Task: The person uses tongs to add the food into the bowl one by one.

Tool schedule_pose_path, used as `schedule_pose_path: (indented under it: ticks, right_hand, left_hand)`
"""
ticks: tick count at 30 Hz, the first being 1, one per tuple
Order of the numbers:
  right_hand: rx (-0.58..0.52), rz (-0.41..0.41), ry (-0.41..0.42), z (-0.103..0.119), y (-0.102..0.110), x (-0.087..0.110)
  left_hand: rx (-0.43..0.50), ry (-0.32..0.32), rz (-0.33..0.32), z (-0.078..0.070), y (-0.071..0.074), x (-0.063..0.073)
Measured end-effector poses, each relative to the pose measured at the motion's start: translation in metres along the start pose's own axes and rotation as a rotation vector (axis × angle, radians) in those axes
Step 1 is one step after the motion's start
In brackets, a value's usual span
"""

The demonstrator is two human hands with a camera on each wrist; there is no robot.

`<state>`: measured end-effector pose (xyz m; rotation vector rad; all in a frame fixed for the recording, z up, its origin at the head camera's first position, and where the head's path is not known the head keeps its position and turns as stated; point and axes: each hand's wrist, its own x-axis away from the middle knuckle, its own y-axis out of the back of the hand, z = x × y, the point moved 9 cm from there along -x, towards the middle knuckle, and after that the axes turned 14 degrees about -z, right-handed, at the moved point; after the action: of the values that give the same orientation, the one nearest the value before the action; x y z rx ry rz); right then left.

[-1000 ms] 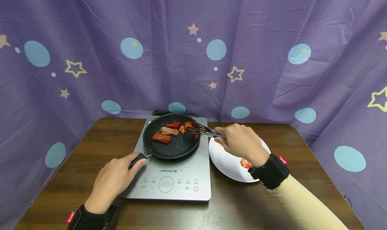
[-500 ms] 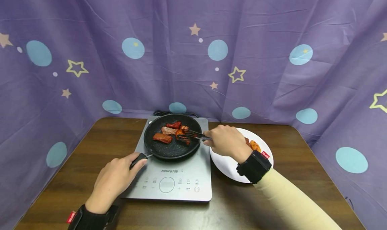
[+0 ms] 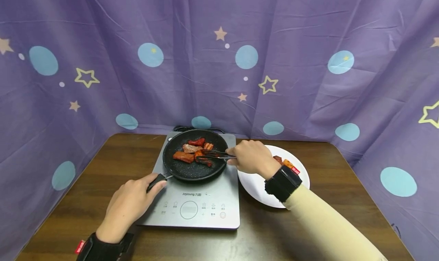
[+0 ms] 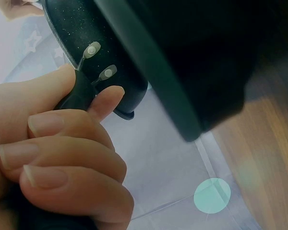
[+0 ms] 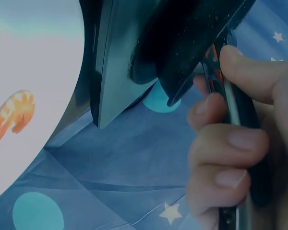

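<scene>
My left hand [image 3: 129,203] grips the black handle [image 3: 156,182] of a dark speckled frying pan [image 3: 188,172]. In the left wrist view, the fingers curl round the handle [image 4: 78,94] below its two-rivet joint. My right hand [image 3: 252,159] holds metal tongs [image 3: 222,156], their tips over the pan's right half at an orange-red piece of food [image 3: 198,154]. Several meat-like pieces lie in the pan: a brown slab [image 3: 183,157], a paler piece [image 3: 192,148] and a dark red one [image 3: 197,142] among them. The right wrist view has the fingers wrapped round the tongs [image 5: 236,108].
Beneath the pan is a silver induction cooker [image 3: 219,198] with a control panel at its front. A white plate [image 3: 255,186] with several food pieces [image 3: 287,163] stands to its right, partly behind the right forearm. A purple curtain [image 3: 205,63] hangs behind the wooden table [image 3: 103,169].
The right hand and tongs have moved left and slightly down, from the pan's right rim inward. The orange-red piece has shifted left and nearer. The left hand stays on the handle.
</scene>
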<state>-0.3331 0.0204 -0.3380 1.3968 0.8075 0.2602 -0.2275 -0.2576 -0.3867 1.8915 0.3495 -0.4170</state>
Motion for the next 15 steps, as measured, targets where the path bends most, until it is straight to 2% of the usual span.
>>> schedule_pose_path:
  ticks: [8, 15]
  right_hand:
    - [0.056, 0.071, 0.002, -0.003, 0.007, -0.005]
    - [0.099, 0.063, 0.003, -0.003, 0.016, -0.008]
  left_hand:
    - [0.004, 0.002, 0.006, 0.001, -0.001, 0.001]
    - [0.008, -0.001, -0.001, 0.0, 0.0, 0.0]
